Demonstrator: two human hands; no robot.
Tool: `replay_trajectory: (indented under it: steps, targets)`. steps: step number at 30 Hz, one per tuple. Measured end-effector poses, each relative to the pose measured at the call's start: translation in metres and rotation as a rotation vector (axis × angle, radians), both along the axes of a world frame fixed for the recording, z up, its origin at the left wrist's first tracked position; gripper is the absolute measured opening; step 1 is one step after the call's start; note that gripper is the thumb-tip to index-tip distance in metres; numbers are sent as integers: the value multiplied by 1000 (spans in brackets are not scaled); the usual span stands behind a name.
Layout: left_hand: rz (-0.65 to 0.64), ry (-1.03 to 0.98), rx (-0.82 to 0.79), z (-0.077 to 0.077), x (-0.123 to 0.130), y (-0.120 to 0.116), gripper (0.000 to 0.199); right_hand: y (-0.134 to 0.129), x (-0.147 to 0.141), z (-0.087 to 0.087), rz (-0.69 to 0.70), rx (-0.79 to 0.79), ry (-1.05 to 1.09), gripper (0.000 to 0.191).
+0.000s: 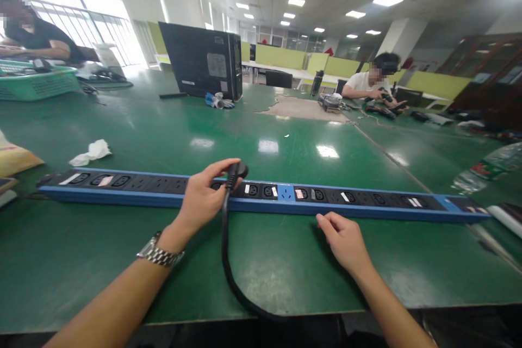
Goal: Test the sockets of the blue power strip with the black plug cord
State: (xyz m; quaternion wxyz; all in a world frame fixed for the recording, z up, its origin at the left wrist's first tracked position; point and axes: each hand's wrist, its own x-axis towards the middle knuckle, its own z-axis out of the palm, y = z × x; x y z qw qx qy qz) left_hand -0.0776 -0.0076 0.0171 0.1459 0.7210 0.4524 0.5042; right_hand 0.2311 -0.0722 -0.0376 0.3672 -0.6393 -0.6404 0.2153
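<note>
"Blue edging, black face: which thing is that?"

"That's the long power strip (261, 205), lying crosswise on the green surface (285, 261), just beyond the person's hands."

"What is the left hand (202, 193) doing?"

"It grips a black power plug (241, 171) between thumb and fingers, over the strip's middle. Whether the plug touches the sockets is unclear. Its thick cable (225, 239) hangs down and curves toward the near edge."

"And the right hand (345, 242)?"

"Loosely curled, thumb by forefinger, just in front of the strip's near side. Whether it pinches anything, one cannot tell."

"What lies farther off?"

"A black computer tower (204, 62) with gloves (219, 101) beside it; crumpled tissue (93, 152) lies behind the strip's left end."
</note>
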Motion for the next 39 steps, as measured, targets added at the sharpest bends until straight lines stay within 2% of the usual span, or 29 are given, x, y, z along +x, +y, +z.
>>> replay_trajectory:
  steps: [3, 6, 8, 13, 16, 19, 22, 25, 27, 30, 32, 34, 36, 39]
  targets:
    - [-143, 164, -20, 0, 38, 1, 32, 0, 0, 0, -14, 4, 32, 44]
    - [-134, 287, -45, -4, 70, 5, 29, -1, 0, 1, -16, 3, 55, 43]
    - [-112, 358, -43, -6, 80, 8, 30, -1, 0, 1, -17, 3, 65, 43]
    - [-140, 456, -19, -8, 81, 12, 31, 0, 1, 1, -19, -1, 112, 42]
    - [-180, 470, 10, -7, 80, 13, 32, 2, -2, 7, -49, -76, 267, 44]
    - [-196, 498, 27, -6, 80, 12, 31, 9, -21, 22, -31, -237, 512, 50]
    - [-183, 529, 45, -8, 79, 9, 36, 23, -54, 40, 41, -411, 642, 51]
    - [-184, 569, 64, -12, 77, 7, 55, 35, -82, 59, 45, -551, 817, 41]
    - [-145, 591, 61, -15, 76, 7, 68, 36, -86, 71, 48, -551, 1044, 36]
    - [-85, 621, 48, -19, 78, 8, 76, 29, -63, 88, 41, -374, 1295, 38]
    - [-85, 632, 49, -20, 79, 8, 73, 24, -36, 93, -20, -284, 1281, 41]
    - [-83, 628, 51, -19, 80, 9, 67, 23, -9, 89, -110, -304, 1199, 43]
    - [-79, 622, 48, -19, 80, 9, 63, 25, 12, 79, -177, -391, 1118, 43]
    - [-78, 622, 50, -18, 80, 8, 61, 30, 27, 62, -204, -474, 1021, 44]
